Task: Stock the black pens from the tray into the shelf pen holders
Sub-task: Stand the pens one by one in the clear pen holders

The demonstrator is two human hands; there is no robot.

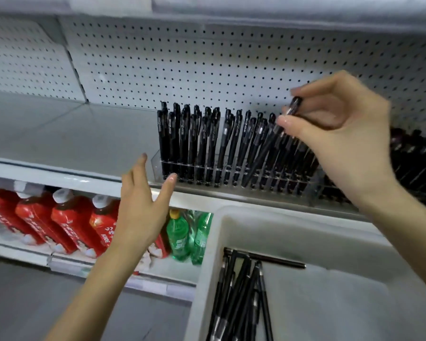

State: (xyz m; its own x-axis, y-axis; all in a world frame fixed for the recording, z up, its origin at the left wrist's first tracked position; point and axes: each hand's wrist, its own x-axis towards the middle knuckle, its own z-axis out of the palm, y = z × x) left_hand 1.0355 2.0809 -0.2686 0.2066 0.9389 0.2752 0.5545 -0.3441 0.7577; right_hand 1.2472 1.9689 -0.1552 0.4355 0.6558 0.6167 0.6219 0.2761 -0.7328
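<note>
A clear pen holder (158, 159) stands on the grey shelf and holds several upright black pens (194, 143). My right hand (340, 134) pinches the top of one tilted black pen (263, 153), whose lower end sits in the holder among the others. My left hand (143, 210) hovers with its fingers spread just in front of the holder's left end and holds nothing. A white tray (231, 225) at the lower right contains several loose black pens (241, 289) lying in a pile.
A white pegboard (182, 70) backs the shelf, whose surface (71, 129) stretches left of the holder. A second holder with dark pens (413, 156) stands at the far right. On the shelf below lie red bottles (47, 217) and green bottles (190, 235).
</note>
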